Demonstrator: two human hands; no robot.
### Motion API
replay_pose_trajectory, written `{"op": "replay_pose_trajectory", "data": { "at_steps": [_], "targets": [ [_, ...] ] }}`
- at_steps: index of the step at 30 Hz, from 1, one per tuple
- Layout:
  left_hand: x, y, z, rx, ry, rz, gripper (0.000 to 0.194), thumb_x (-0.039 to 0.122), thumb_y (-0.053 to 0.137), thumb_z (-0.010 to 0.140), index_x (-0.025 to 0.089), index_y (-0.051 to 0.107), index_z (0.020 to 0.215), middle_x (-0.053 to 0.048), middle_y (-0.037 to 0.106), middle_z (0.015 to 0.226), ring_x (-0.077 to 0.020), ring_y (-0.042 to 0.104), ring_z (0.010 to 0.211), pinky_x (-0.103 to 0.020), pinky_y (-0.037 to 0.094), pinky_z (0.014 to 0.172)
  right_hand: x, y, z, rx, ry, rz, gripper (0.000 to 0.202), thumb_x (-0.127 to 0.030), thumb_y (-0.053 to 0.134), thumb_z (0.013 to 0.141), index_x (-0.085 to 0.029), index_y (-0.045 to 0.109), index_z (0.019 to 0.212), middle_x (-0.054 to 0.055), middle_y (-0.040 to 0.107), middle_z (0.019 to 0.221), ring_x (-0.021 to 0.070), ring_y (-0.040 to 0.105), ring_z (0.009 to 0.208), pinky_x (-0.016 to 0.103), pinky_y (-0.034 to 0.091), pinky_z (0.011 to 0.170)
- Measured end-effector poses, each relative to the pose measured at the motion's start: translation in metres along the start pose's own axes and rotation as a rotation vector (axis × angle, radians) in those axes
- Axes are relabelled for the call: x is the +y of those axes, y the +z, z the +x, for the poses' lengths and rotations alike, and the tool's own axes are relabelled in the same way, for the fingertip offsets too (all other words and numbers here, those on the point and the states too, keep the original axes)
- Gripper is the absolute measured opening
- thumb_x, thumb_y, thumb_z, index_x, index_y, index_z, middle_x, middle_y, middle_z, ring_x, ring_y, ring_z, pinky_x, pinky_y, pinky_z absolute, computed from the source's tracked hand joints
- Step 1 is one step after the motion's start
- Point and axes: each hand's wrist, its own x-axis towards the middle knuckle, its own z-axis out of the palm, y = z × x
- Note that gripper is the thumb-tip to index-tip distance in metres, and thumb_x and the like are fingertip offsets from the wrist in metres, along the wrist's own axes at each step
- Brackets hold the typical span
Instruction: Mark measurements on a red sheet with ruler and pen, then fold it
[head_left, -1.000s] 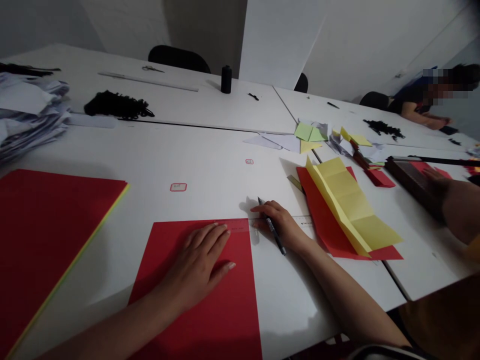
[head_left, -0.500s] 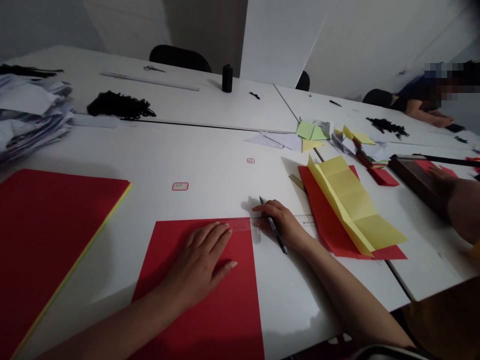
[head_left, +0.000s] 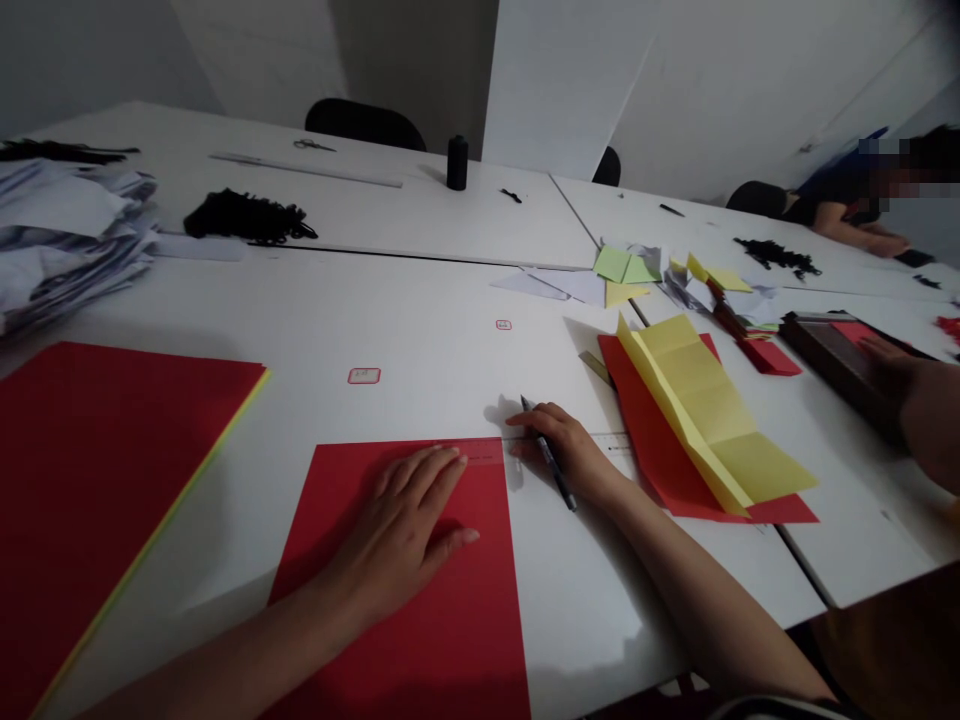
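Note:
My left hand (head_left: 405,530) lies flat on a red sheet (head_left: 472,620), its fingers stretched toward the sheet's top edge and touching one end of a clear ruler (head_left: 616,446). That ruler runs along the top edge and out to the right over the white table. Beyond the sheet's top right corner, my right hand (head_left: 562,445) holds a dark pen (head_left: 553,468), whose tip points up and away; thumb and forefinger are near the ruler. Right of this hand, a folded yellow sheet (head_left: 697,400) rests on red sheets (head_left: 791,508).
A large red paper stack (head_left: 120,470) lies at left, crumpled papers (head_left: 60,240) behind it. Black cord bundles (head_left: 251,216), a black spool (head_left: 457,163) and paper scraps (head_left: 547,283) are farther back. At right, another person's hand rests by a dark paper cutter (head_left: 840,365).
The view has shifted slightly. Both of my hands keep nearly the same places, and the other person's hand at the cutter has moved a little.

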Motion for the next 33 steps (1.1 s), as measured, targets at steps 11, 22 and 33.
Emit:
{"op": "replay_pose_trajectory", "data": {
  "at_steps": [11,22,33],
  "targets": [
    [-0.018,-0.011,0.022,0.493,-0.117,-1.008,0.104,0.084,0.052,0.067,0.042,0.006,0.150,0.000,0.006,0.160,-0.0352,0.007,0.145,-0.056,0.024,0.113,0.002,0.000,0.002,-0.017,-0.011,0.033,0.026,-0.027,0.058,0.089,-0.022,0.061,0.114,0.005,0.057,0.089,0.0183,0.056,0.083,0.033,0.049,0.074],
    [-0.015,-0.014,0.023,0.511,-0.138,-1.159,0.102,0.080,0.061,0.064,0.047,0.014,0.148,0.006,0.007,0.160,-0.0330,0.004,0.146,-0.052,0.020,0.115,0.002,0.002,0.002,-0.001,-0.015,0.034,0.025,-0.029,0.058,0.089,-0.021,0.061,0.113,0.006,0.057,0.089,0.0181,0.056,0.081,0.033,0.049,0.073],
    [-0.020,-0.008,0.023,0.503,-0.130,-1.153,0.106,0.079,0.064,0.062,0.044,0.014,0.149,0.003,0.006,0.160,-0.0347,0.004,0.146,-0.054,0.023,0.113,0.000,-0.001,0.003,-0.013,-0.007,0.030,0.027,-0.031,0.057,0.089,-0.022,0.061,0.114,0.005,0.057,0.088,0.0190,0.056,0.082,0.034,0.049,0.073]
  ]
}}
